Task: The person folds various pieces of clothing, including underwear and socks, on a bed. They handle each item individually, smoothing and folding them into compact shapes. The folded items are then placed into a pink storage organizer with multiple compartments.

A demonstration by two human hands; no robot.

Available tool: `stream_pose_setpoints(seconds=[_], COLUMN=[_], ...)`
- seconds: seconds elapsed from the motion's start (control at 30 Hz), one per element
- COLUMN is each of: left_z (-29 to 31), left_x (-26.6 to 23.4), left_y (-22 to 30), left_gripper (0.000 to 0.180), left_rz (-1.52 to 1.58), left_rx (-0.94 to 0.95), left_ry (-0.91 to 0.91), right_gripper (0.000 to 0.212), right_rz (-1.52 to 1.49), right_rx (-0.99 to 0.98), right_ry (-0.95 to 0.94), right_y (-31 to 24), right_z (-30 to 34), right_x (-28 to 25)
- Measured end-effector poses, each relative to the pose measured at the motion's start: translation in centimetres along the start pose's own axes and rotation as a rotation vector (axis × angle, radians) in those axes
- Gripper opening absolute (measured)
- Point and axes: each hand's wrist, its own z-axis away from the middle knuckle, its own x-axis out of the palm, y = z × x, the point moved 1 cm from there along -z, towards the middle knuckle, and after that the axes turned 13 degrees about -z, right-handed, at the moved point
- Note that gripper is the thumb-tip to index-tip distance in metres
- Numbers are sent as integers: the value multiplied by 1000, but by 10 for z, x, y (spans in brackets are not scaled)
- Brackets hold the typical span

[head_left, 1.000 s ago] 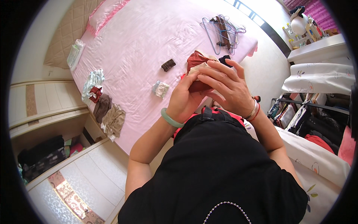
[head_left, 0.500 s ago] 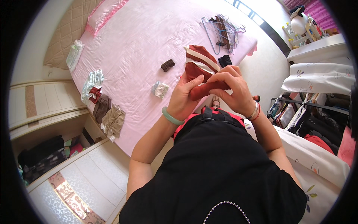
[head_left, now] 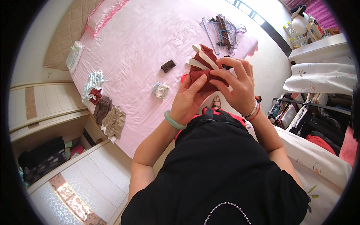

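Note:
A small rust-red cloth garment with cream bands (head_left: 201, 78) is held up in front of me over the bed's edge, partly folded, its banded end pointing away. My left hand (head_left: 185, 100) grips its near left side, the thumb lying across the cloth and the fingers behind it. From the right, my right hand (head_left: 240, 89) has its fingers bent on the garment's right side, pinching the fabric. On the bed beyond lie a small dark-brown folded piece (head_left: 168, 66) and a pale patterned folded piece (head_left: 161, 90). A black piece is mostly hidden behind my right hand.
The pink-sheeted bed (head_left: 138, 45) spreads ahead. Several hangers (head_left: 224, 33) lie at its far right corner. Crumpled clothes (head_left: 113, 122) line its left edge beside an open cabinet (head_left: 88, 131). A clothes rack with a white cover (head_left: 318, 77) stands at right.
The rolled near end of the garment has been turned upward and now lies flatter between my hands. My right fingers have shifted up a little and spread more.

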Motion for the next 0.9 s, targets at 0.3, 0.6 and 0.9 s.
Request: stream_pose_setpoints(seconds=[0.3,0.6,0.9], left_z=[3,3,-1], left_x=[1,6,14], left_y=[4,-5,-16], left_gripper=[42,78,70], left_rz=[64,-212,-259], left_rx=[-53,179,200], left_ry=[2,-137,29], right_gripper=[40,30,29], right_rz=[10,-976,-1309], right_rx=[-40,646,957], right_ry=[-55,111,192], right_y=[-1,-5,5], right_z=[5,21,39], right_x=[5,10,19])
